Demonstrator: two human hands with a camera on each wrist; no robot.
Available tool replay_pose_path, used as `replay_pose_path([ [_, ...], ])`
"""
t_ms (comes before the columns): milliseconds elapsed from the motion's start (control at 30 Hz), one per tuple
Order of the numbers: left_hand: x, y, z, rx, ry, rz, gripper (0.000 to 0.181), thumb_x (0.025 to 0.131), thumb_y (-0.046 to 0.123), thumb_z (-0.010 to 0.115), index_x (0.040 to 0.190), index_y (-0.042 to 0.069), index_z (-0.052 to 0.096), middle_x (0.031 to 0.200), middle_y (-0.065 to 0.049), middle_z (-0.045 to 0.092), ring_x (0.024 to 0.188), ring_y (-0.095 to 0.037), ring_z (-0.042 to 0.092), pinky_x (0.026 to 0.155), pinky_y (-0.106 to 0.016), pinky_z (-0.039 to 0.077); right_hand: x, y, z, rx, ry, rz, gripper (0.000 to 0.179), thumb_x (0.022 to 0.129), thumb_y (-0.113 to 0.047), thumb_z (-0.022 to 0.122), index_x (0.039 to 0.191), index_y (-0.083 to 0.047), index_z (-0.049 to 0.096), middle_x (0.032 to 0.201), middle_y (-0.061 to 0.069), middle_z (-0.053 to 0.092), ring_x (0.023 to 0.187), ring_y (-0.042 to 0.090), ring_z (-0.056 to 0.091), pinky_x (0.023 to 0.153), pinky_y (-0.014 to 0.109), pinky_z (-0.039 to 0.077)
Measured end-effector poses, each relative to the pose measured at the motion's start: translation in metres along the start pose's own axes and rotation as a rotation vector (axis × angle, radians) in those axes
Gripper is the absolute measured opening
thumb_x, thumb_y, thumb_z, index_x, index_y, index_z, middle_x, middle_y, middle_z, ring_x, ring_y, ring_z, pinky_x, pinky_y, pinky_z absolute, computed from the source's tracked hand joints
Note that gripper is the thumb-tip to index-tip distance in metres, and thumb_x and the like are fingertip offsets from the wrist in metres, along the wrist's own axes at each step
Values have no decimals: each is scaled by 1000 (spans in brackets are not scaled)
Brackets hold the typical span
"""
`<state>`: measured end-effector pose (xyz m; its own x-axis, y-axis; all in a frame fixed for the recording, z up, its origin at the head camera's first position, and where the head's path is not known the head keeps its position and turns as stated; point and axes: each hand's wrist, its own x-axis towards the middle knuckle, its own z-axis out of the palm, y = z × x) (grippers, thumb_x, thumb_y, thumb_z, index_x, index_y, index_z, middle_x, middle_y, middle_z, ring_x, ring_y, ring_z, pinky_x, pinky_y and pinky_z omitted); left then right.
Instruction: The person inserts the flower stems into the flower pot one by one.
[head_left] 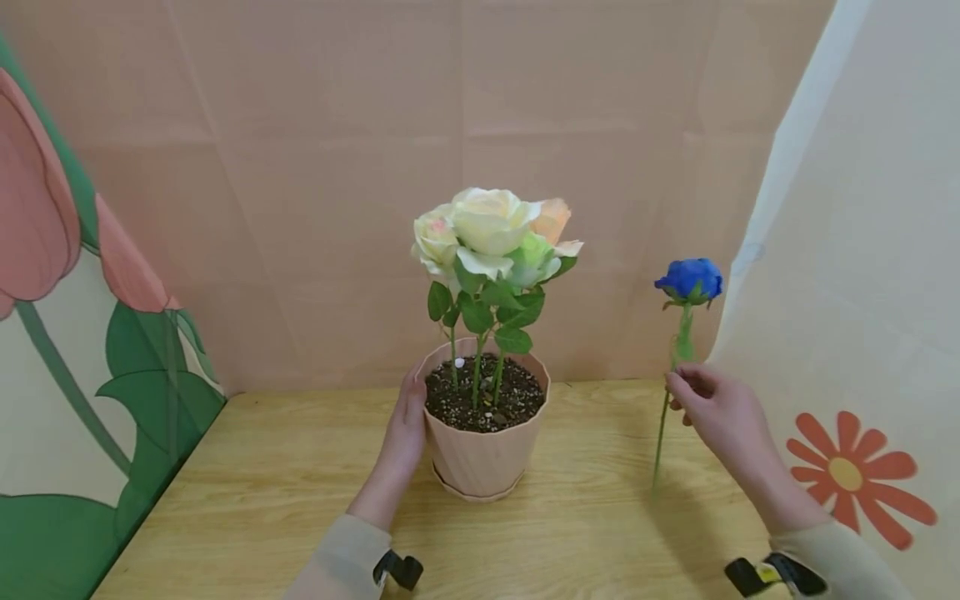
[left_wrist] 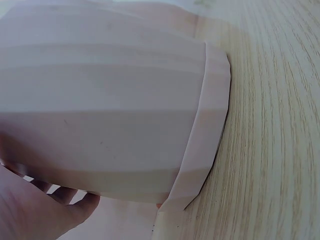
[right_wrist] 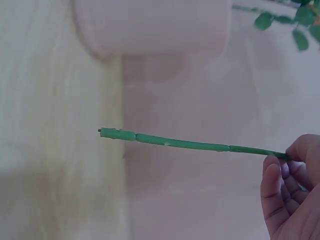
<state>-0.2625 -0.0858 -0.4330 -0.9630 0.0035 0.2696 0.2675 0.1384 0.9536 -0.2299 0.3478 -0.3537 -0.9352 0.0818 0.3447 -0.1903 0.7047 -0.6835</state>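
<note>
A pale pink ridged flower pot [head_left: 483,462] filled with dark soil [head_left: 468,412] stands on a saucer. White, peach and pale green artificial roses [head_left: 491,221] rise from it on upright green stems. My left hand [head_left: 405,425] rests against the pot's left side near the rim; the left wrist view shows the pot wall [left_wrist: 100,90] close up. To the right, my right hand [head_left: 720,408] pinches the stem of a blue artificial rose [head_left: 690,279] between thumb and fingers. The bloom points up, and the stem's bare lower end [right_wrist: 117,133] hangs free of the soil.
The pot stands on a wood-grain table [head_left: 300,467]. Behind it hangs a creased pinkish-brown backdrop [head_left: 337,167]. A sheet printed with tulips [head_left: 37,200] borders the left, and a pale sheet with a red flower print [head_left: 847,471] borders the right.
</note>
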Motion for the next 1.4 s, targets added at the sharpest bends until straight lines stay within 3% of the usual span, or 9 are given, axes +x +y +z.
replay_pose_path([
  [200, 0, 2, 1, -7, -11, -8, 63, 122, 48, 23, 178, 20, 21, 182, -15, 20, 167, -43, 16, 131, -71, 11, 3, -39, -1, 82, 57, -66, 41, 114, -43, 63, 126, -5, 75, 97, 14, 76, 73, 17, 69, 60, 27, 57],
  [467, -1, 2, 0, 4, -5, -1, 63, 122, 49, 23, 178, 19, 22, 182, -16, 21, 166, -44, 17, 130, -72, 12, 9, -91, 1, 170, 137, -157, 35, 112, -38, 67, 127, -8, 78, 98, 8, 80, 74, 11, 71, 61, 21, 57],
  [767, -1, 2, 0, 1, 1, 4, 62, 122, 46, 22, 177, 18, 23, 181, -16, 22, 166, -43, 18, 131, -70, 13, 18, -145, 12, 303, 157, -261, 29, 112, -30, 70, 121, -3, 78, 97, 8, 79, 78, 12, 73, 63, 22, 60],
  [1100, 0, -1, -1, 28, 10, 31, 63, 122, 47, 24, 176, 14, 26, 180, -18, 26, 166, -43, 20, 131, -69, 14, 34, -162, 37, 370, 170, -360, 22, 111, -22, 71, 116, -2, 80, 92, 16, 79, 70, 10, 70, 60, 21, 58],
  [1400, -1, -2, 0, 38, 20, 40, 62, 122, 47, 25, 176, 16, 27, 180, -17, 26, 166, -42, 20, 131, -69, 13, 40, -157, 62, 309, 111, -367, 26, 113, -24, 67, 123, -3, 79, 96, 12, 79, 75, 15, 71, 60, 26, 61],
])
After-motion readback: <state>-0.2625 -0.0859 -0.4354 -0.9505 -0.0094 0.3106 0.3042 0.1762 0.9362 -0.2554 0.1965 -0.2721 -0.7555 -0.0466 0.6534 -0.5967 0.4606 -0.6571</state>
